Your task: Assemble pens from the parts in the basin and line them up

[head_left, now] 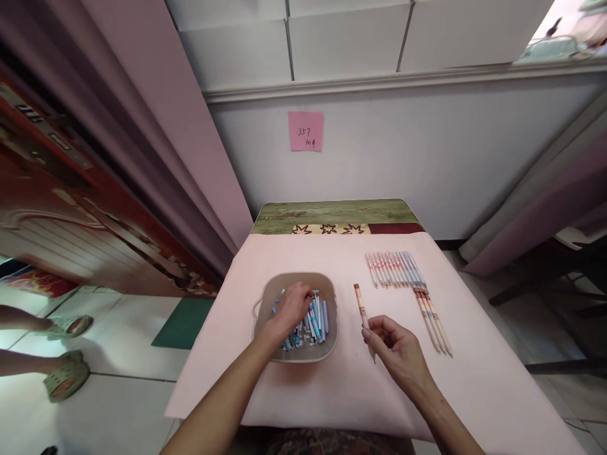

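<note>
Inside a grey basket [335,335], my left hand [294,304] reaches over a pile of blue and white pens [315,319]; its fingers are bent, and what they touch is hard to make out. To the right of the basket, my right hand [391,344] pinches a brown-and-cream pen [359,300], tip pointing down toward me. Farther right lies a row of clear-capped pens [393,270] side by side. Below that row's right end lie several brown-and-cream pens [434,322], slanted and close together.
A pink cloth [351,398] covers the table, with a green wood-pattern strip [332,212] at its back. A pink note [306,131] is on the wall. At the left, another person's feet in green clogs [66,376] stand near a green mat [183,323].
</note>
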Demonstrator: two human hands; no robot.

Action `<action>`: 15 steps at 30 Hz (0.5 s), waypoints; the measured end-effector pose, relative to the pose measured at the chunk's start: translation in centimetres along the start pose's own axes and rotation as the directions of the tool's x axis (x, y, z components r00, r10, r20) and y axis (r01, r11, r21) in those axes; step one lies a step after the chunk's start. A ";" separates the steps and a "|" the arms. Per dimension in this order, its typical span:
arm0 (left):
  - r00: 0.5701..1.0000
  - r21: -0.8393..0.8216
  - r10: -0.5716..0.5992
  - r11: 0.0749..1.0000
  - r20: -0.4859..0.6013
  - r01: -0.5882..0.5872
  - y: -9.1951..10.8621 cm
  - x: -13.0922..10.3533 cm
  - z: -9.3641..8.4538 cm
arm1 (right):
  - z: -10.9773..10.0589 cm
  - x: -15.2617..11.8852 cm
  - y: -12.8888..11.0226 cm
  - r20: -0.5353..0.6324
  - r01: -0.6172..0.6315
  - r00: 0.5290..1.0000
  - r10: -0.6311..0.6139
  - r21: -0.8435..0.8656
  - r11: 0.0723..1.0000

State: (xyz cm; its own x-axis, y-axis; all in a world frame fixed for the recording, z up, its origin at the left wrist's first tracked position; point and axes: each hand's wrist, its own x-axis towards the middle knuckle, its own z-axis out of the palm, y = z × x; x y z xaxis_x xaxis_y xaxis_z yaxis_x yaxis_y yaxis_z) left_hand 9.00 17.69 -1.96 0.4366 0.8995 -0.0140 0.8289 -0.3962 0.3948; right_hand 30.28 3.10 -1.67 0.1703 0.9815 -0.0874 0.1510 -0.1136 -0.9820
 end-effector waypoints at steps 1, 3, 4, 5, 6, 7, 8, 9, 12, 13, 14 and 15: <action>1.000 0.019 0.000 1.000 0.023 0.000 0.3 0.6 0.7 | 0.2 -0.1 -0.2 0.010 0.008 1.000 -0.008 0.002 1.000; 0.998 0.059 0.000 0.998 0.061 -0.004 0.6 1.4 1.4 | 0.6 -0.3 -0.5 0.017 0.007 1.000 -0.007 0.002 1.000; 0.997 0.080 0.003 0.997 0.076 -0.009 0.5 1.6 1.5 | 0.7 -0.4 -0.5 0.019 -0.001 1.000 0.001 0.000 1.000; 0.996 0.101 0.009 0.995 0.089 -0.018 0.5 1.7 1.4 | 0.7 -0.5 -0.4 0.021 -0.011 1.000 0.011 -0.002 1.000; 0.995 0.122 0.018 0.992 0.100 -0.030 0.4 1.7 1.4 | 0.8 -0.5 -0.3 0.024 -0.022 0.999 0.022 -0.003 1.000; 0.993 0.142 0.030 0.989 0.110 -0.045 0.4 1.8 1.3 | 0.8 -0.5 -0.2 0.027 -0.030 0.999 0.030 -0.003 1.000; 0.992 0.160 0.044 0.985 0.119 -0.063 0.3 1.8 1.3 | 0.9 -0.6 -0.2 0.032 -0.035 0.999 0.035 -0.001 0.999; 0.990 0.176 0.061 0.981 0.127 -0.083 0.3 1.8 1.3 | 0.9 -0.6 -0.2 0.037 -0.037 0.999 0.037 -0.001 0.999; 0.981 0.213 0.123 0.965 0.153 -0.154 0.1 1.8 1.6 | 1.1 -0.5 -0.5 0.058 -0.031 0.998 0.031 0.000 1.000; 0.975 0.221 0.148 0.958 0.164 -0.182 0.0 1.8 1.7 | 1.2 -0.5 -0.6 0.068 -0.028 0.997 0.028 0.000 1.000; 0.969 0.226 0.172 0.951 0.175 -0.210 -0.2 1.8 1.8 | 1.3 -0.5 -0.8 0.079 -0.026 0.997 0.026 -0.001 1.000; 0.962 0.235 0.196 0.942 0.188 -0.238 -0.3 1.9 1.8 | 1.4 -0.5 -0.8 0.087 -0.025 0.996 0.025 -0.004 1.000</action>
State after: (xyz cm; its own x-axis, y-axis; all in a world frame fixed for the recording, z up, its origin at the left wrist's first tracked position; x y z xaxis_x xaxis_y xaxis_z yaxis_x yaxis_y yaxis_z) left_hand 10.17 19.20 -3.79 0.6485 0.7534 -0.1087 0.7594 -0.6307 0.1594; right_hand 28.73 2.88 -1.02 0.0883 0.9881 -0.1260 0.1504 -0.1383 -0.9789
